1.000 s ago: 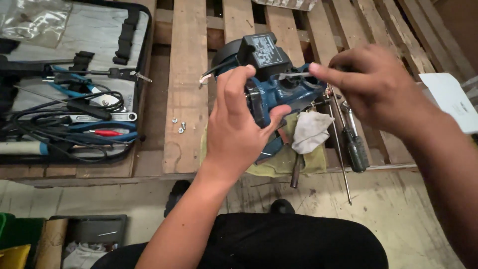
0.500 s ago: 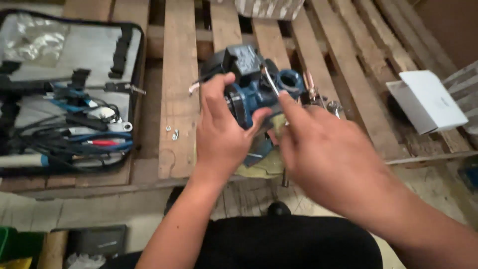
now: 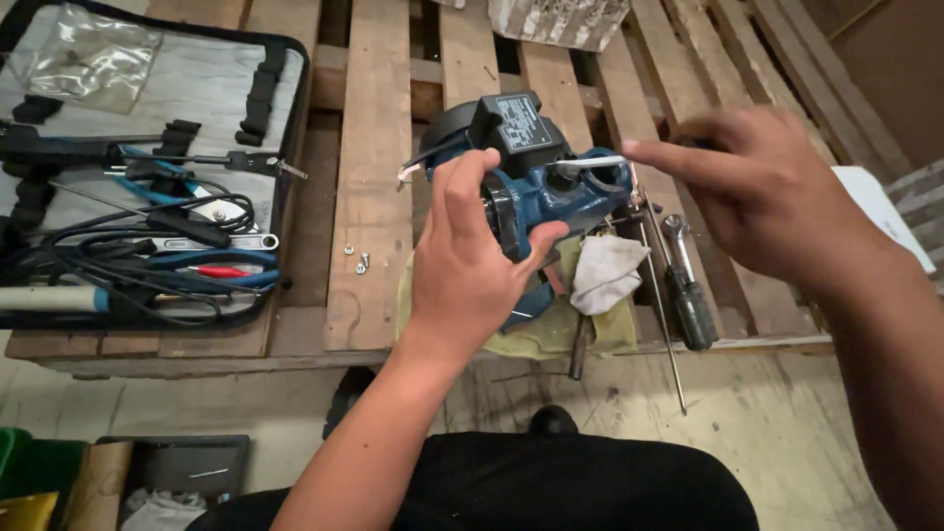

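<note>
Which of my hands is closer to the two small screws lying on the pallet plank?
Left. The left hand grips the blue pump just right of the screws; the right hand is beyond the pump, much farther away.

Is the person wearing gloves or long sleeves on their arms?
No. Both the left hand and the right hand are bare, with no gloves, rings or watch showing. Both forearms are bare too, as far as the picture shows, so no sleeve comes into view. The fingers have short nails.
</note>
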